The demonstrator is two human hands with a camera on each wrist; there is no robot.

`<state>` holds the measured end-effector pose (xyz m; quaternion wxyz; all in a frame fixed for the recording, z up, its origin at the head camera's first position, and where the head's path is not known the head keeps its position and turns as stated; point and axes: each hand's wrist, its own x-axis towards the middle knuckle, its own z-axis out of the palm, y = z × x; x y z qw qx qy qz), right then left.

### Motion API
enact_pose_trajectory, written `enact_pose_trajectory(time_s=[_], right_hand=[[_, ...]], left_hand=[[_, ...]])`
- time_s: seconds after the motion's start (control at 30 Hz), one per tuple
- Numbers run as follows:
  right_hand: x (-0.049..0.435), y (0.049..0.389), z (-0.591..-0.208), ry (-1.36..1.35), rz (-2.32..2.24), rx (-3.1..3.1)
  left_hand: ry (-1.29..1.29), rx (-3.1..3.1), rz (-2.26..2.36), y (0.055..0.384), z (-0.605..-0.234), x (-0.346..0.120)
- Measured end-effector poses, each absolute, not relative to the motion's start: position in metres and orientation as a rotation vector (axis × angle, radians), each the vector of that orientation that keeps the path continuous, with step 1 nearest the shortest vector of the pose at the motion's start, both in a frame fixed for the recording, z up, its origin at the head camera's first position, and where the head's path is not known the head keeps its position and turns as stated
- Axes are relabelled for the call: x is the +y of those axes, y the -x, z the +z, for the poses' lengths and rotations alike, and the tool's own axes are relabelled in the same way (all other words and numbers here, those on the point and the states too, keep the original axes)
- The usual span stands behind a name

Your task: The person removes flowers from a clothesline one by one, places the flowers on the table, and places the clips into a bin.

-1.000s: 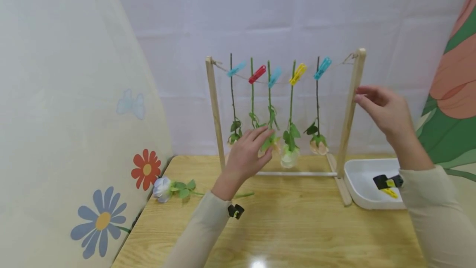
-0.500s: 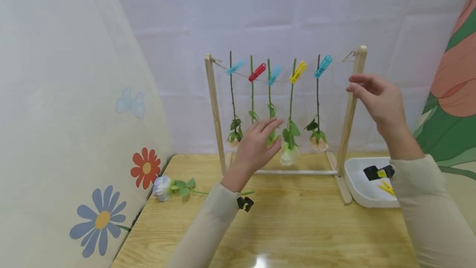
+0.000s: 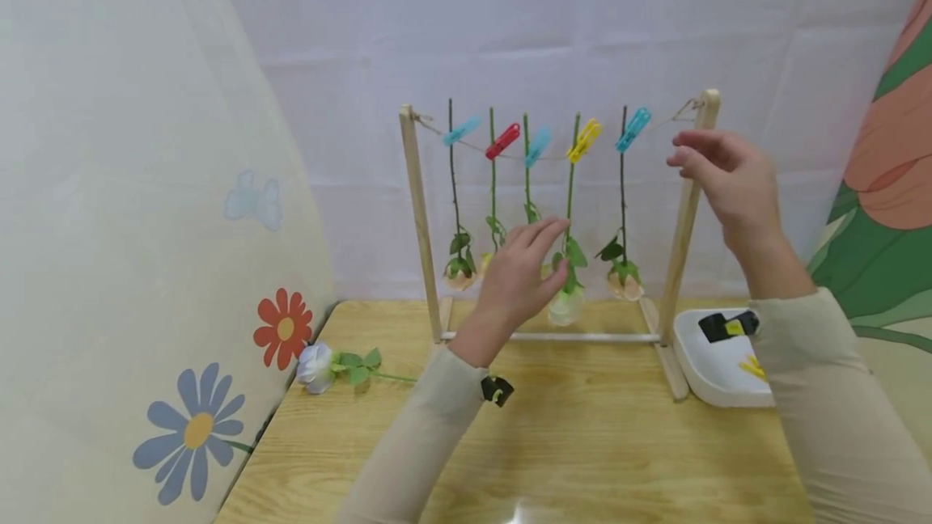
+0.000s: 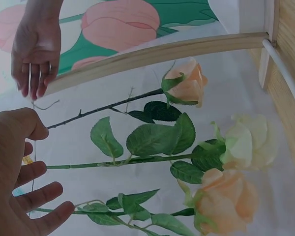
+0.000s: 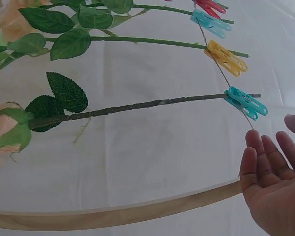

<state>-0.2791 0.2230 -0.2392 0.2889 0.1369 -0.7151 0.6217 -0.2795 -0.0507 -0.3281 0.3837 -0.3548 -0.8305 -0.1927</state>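
Note:
Several roses hang upside down from a twine line, each stem pinned by a plastic clothespin. My left hand point(image 3: 520, 272), fingers spread, is in front of the middle roses and holds nothing. Behind it, a white rose point(image 3: 565, 306) hangs from a yellow clothespin point(image 3: 584, 141). My right hand point(image 3: 735, 184) is raised by the right post point(image 3: 680, 257) of the wooden rack, fingers loosely bent and holding nothing. Its fingertips are near the twine point(image 5: 221, 71), just beyond the turquoise clothespin point(image 5: 246, 102) on the dark stem of a peach rose point(image 3: 624, 280).
A pale lilac rose point(image 3: 315, 368) lies on the wooden table point(image 3: 582, 443) at the left, its stem partly behind my left sleeve. At the right, a white tray point(image 3: 702, 374) with yellow clothespins point(image 3: 752, 366) stands beside the rack's foot. A white cloth backdrop point(image 3: 582, 14) hangs behind.
My left hand has moved right and up across the hanging roses. My right hand has risen and shifted left, past the right post. The roses and clothespins stay in place.

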Motion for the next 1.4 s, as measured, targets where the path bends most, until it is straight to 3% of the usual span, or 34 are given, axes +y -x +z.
enact_pose_trajectory(time_s=[0.73, 1.4], right_hand=[[0.21, 0.289, -0.216, -0.333, 1.701, -1.93], [0.198, 0.299, -0.202, -0.341, 1.635, -2.001]], left_hand=[[0.878, -2.267, -0.736, 0.277, -0.299, -0.012], [0.891, -2.304, -0.902, 0.298, -0.282, 0.023]])
